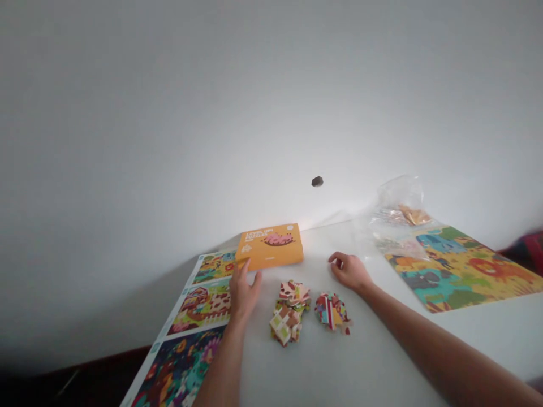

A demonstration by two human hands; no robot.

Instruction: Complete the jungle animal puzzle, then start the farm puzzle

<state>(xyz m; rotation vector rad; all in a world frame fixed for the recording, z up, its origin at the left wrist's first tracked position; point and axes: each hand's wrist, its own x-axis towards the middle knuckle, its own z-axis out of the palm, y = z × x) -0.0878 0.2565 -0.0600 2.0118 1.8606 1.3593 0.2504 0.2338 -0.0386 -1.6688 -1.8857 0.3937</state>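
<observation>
My left hand (243,289) is open, thumb and fingers apart, at the front left corner of an orange puzzle box (271,257). Its fingertips are close to the box; whether they touch it I cannot tell. My right hand (351,271) rests on the white table, fingers loosely bent and a small gap beside the thumb, with nothing visible in it. Between my forearms lie two heaps of jigsaw pieces. The larger heap of puzzle pieces (289,316) is on the left, and a smaller heap of colourful puzzle pieces (331,312) lies to its right.
A picture sheet (201,308) with several printed scenes runs along the left table edge, partly under my left arm. To the right lies an assembled-looking animal picture (462,268), with a crumpled clear plastic bag (401,198) over its far corner. A white wall (271,113) stands behind the table.
</observation>
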